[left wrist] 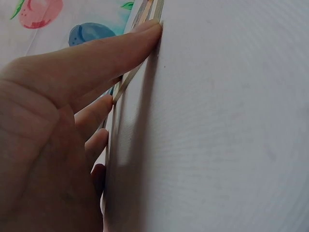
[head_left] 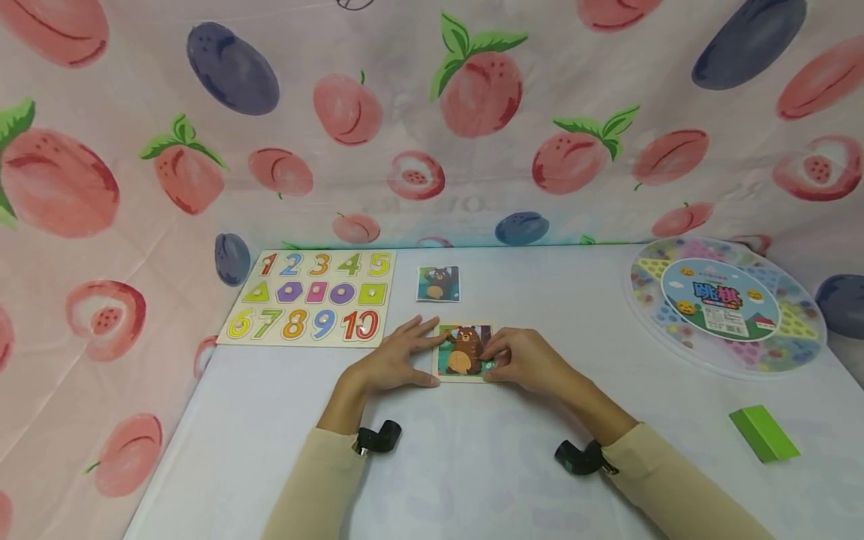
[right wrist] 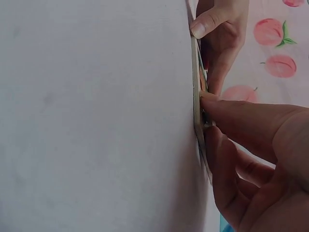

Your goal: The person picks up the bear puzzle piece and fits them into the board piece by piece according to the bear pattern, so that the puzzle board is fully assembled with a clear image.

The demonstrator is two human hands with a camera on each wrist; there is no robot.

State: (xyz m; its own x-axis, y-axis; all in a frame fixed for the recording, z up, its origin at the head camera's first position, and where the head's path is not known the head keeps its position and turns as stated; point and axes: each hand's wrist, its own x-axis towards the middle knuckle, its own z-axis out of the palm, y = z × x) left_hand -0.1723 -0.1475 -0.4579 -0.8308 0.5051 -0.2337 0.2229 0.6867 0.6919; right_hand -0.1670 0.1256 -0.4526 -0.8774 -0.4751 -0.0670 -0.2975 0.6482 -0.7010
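Observation:
A square wooden bear puzzle lies flat on the table between the two hands. My left hand rests at its left side, fingers spread and fairly straight, with the thumb touching the near-left corner and the index finger reaching over the upper left. At the lower right of the puzzle, my right hand pinches a small piece between thumb and bent fingers; the fingertips largely hide it. In the right wrist view, the thumb lies just above the puzzle's wooden edge. Behind the puzzle lies a small bear picture card.
A board of numbers and shapes lies at the back left. To the back right is a round Chinese checkers set, with a green block nearer on the right. A fruit-print cloth hangs behind the white table.

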